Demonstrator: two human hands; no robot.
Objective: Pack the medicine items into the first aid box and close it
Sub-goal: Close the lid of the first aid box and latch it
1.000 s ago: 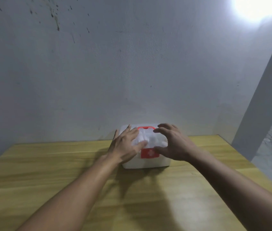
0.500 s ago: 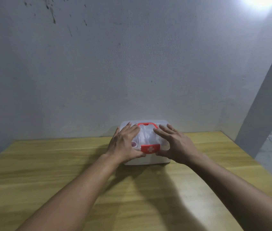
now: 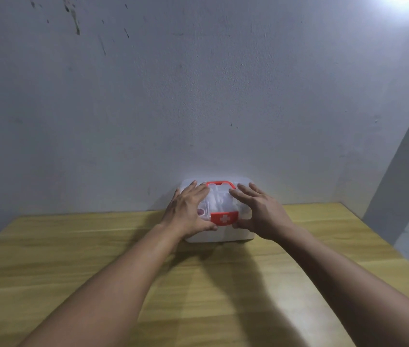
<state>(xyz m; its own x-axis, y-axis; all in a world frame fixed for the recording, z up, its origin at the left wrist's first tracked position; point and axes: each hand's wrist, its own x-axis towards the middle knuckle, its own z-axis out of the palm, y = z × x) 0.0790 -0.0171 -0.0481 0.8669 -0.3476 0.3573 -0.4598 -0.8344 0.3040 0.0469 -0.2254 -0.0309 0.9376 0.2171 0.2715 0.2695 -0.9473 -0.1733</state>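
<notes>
Since the earlier frame the red clasp [image 3: 224, 218] has been brought down over the front of the box, and both hands have been spread flatter across the lid. Most of the wooden surface [image 3: 223, 284] is bare, and no loose medicine items are seen on it. At the middle of its far edge, close against the wall [image 3: 198, 96], the white first aid box [image 3: 219, 235] is set with its lid down and its red handle [image 3: 220, 184] lying flat on top. The left hand [image 3: 188, 211] is laid open on the left half of the lid, fingers splayed, its thumb tucked against the front beside the clasp. The right hand [image 3: 258, 212] is likewise opened wide over the right half, thumb at the front wall. Nothing is gripped by either hand. Packing is judged finished and latching is in hand: even downward pressure should be kept on both sides while the clasp is pressed home by the thumbs, so that the lid is not skewed.
</notes>
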